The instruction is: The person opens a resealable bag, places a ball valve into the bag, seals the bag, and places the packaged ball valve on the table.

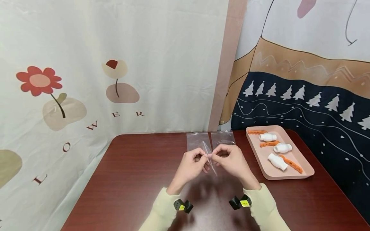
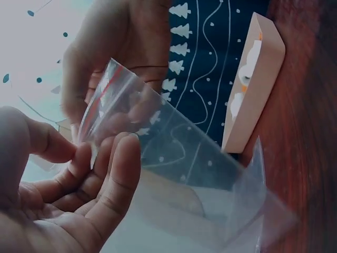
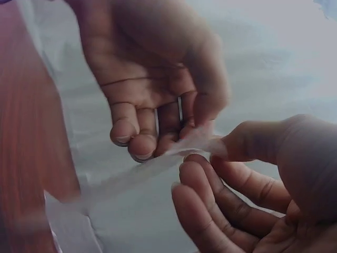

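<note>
A clear zip bag (image 2: 174, 132) with a red line along its top edge is held up between both hands over the table. My left hand (image 1: 190, 165) pinches one side of the bag's top between thumb and forefinger. From the other side, my right hand (image 1: 231, 160) pinches the same top edge with thumb and forefinger. In the right wrist view the bag (image 3: 137, 176) is seen nearly edge-on, hanging away from the fingers. No contents show inside it. Whether its mouth is parted cannot be made out.
Two more clear bags, one left (image 1: 196, 138) and one right (image 1: 224, 137), lie flat at the back edge of the dark red table (image 1: 138, 173). To the right stands a pink tray (image 1: 268, 171) with white bottle-shaped pieces (image 1: 277, 162) and orange perforated strips (image 1: 292, 164).
</note>
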The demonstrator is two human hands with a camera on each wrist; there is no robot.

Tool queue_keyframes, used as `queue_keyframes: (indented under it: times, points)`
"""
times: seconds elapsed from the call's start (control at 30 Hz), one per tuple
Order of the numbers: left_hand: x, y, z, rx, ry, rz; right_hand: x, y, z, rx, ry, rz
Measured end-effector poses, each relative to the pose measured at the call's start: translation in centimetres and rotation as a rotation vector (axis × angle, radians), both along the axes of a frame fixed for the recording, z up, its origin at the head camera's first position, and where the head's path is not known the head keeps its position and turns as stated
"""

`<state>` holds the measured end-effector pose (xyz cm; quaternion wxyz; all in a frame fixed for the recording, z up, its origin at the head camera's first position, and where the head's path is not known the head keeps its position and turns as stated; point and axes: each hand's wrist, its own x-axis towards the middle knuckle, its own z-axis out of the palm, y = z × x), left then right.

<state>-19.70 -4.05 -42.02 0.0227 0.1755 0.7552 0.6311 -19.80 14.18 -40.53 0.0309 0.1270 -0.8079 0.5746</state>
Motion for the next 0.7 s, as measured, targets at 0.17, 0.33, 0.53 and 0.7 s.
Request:
queue_keyframes:
  times: [0.17,0.33,0.53,0.7]
  points:
    - [0.23,0.17,-0.08,-0.084,0.097,0.05,0.39,-0.41,0.19,0.151,0.22,-0.044]
    - [0.46,0.21,-0.05,-0.177,0.204,0.113,0.45,-0.69,0.09,0.219,0.372,-0.068]
    - [0.38,0.15,-0.07,-0.23,0.25,0.182,0.44,-0.65,0.0,0.245,0.387,-0.1]
    - [0.19,-0.28,0.07,-0.266,0.258,0.196,0.46,-0.26,0.1,0.247,0.37,-0.109]
